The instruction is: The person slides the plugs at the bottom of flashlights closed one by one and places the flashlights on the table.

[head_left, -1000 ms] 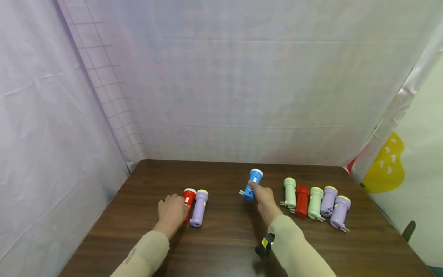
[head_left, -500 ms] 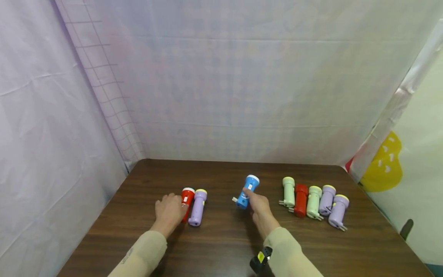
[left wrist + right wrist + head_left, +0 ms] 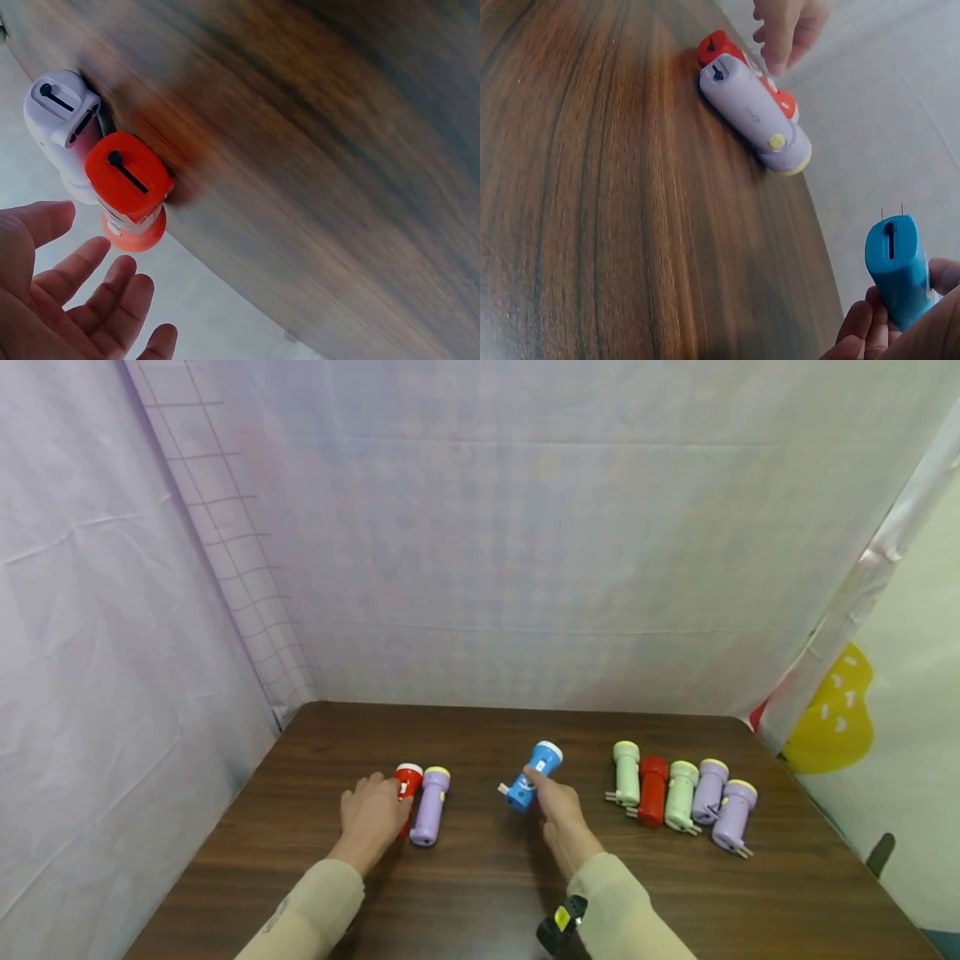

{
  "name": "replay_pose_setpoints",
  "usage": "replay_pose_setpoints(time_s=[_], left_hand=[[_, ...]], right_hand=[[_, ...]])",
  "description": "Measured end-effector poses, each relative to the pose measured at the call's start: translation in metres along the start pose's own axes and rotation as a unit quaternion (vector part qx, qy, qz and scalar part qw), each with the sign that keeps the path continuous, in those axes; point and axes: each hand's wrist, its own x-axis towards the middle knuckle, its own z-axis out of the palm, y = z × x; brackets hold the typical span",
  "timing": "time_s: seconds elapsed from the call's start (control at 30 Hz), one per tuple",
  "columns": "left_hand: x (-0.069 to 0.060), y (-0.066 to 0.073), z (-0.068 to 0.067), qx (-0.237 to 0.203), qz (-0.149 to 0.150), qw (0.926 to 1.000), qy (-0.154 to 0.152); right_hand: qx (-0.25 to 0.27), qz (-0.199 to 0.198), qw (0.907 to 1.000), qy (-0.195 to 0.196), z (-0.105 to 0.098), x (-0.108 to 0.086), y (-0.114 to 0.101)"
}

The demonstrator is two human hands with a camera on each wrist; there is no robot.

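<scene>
A blue flashlight point(image 3: 543, 760) with a white rim is held in my right hand point(image 3: 562, 818), thumb on its side; in the right wrist view the blue flashlight point(image 3: 898, 262) shows its base and two thin prongs. My left hand point(image 3: 371, 818) is beside a red flashlight point(image 3: 408, 777) lying on the table. In the left wrist view the fingers of my left hand point(image 3: 82, 300) are spread and relaxed near the red flashlight point(image 3: 127, 176), not curled round it. A purple flashlight point(image 3: 431, 806) lies close along the red one's right side.
On the right of the brown table point(image 3: 480, 893) several flashlights lie in a row: green point(image 3: 626, 772), red point(image 3: 652, 792), green point(image 3: 681, 797), purple point(image 3: 709, 792) and purple point(image 3: 734, 817). A pale curtain point(image 3: 525, 543) hangs behind the table's back edge.
My right hand has moved slightly left and toward me with the blue flashlight, which is tilted more to the right. The left hand has barely moved.
</scene>
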Motion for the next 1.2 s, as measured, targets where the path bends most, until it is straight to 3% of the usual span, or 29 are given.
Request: replay_pose_setpoints(time_s=[0.53, 0.83, 1.2], left_hand=[[-0.003, 0.022, -0.002, -0.018, 0.065, 0.9953, 0.068], [-0.007, 0.038, 0.000, -0.037, 0.117, 0.9856, 0.116], [-0.011, 0.054, 0.003, -0.045, 0.158, 0.9754, 0.147]], right_hand=[[0.009, 0.005, 0.9999, -0.013, 0.008, -0.007, 0.000], [0.013, 0.008, 0.9996, -0.021, 0.013, -0.009, -0.001], [0.018, 0.008, 0.9994, -0.027, 0.019, -0.014, -0.001]])
